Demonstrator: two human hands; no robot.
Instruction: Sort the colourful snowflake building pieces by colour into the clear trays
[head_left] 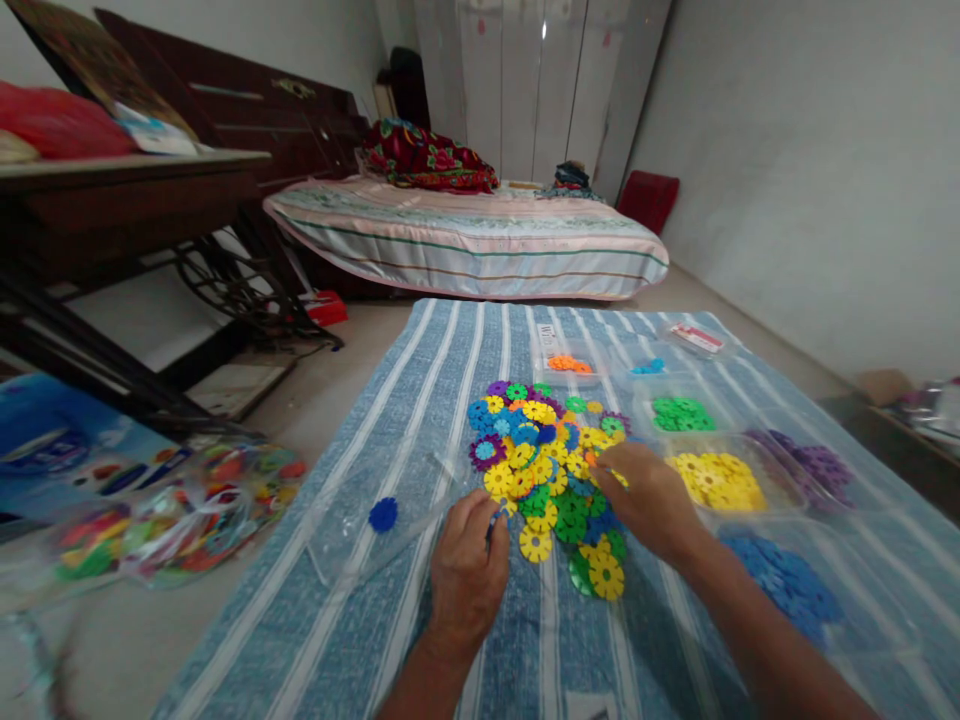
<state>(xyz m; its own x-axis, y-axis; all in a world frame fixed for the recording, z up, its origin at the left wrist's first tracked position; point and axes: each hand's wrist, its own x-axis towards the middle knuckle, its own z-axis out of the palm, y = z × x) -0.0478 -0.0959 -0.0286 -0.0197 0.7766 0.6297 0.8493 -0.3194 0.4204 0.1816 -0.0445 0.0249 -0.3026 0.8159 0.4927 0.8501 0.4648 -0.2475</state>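
Observation:
A heap of small plastic snowflake discs point(551, 460) in yellow, blue, green, purple and orange lies on a blue-and-white striped cloth point(420, 400). My left hand point(469, 570) rests at the heap's near left edge, fingers curled, pinching what looks like a blue disc. My right hand point(649, 500) lies on the heap's right side, fingers bent down onto the discs near an orange one; what it grips is hidden. A lone blue disc point(383, 514) sits in a clear tray point(352, 540) to the left.
Clear trays at the right hold sorted discs: orange point(568, 364), light blue point(648, 367), green point(681, 414), yellow point(720, 480), purple point(821, 468), blue point(787, 585). A bag of mixed discs point(187, 510) lies on the floor at left. A bed point(465, 240) and dark table point(112, 200) stand behind.

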